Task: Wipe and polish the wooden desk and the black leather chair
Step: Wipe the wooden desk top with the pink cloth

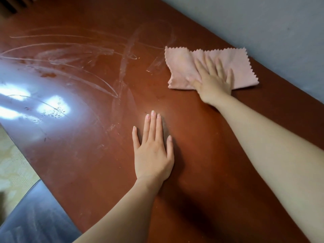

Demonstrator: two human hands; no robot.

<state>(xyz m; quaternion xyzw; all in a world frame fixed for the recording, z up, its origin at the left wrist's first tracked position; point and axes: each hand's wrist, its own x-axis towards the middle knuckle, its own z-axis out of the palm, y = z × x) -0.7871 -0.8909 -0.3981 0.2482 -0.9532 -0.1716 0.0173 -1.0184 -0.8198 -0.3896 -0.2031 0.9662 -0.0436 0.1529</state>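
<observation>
The right hand (213, 79) lies palm down on a pink cloth (242, 67), fingers straight and spread, pressing it flat rather than gripping it. The thumb is somewhat blurred. The hand covers the cloth's near middle, with fabric showing on both sides of it. The left hand (153, 151) rests flat on the bare tabletop (87, 155), fingers straight and close together, thumb slightly out, holding nothing. It lies nearer the person and toward the middle of the tabletop, well apart from the cloth. Both hands are open, and both forearms are bare.

The cloth sits near the tabletop's far edge, the one that runs along the wall (263, 23). It is roughly rectangular, soft and matte, with zigzag-cut edges. Its left part is bunched into folds, while the right part lies smoother.

The tabletop is glossy reddish-brown wood. Pale curved smears (78, 57) cross its left half, beside bright patches of reflected light. The wall is plain grey.

The chair (35, 221), black and shiny like leather, shows in part just beyond the tabletop's near edge, by its near left corner. Beside it lies pale patterned floor (12, 165).
</observation>
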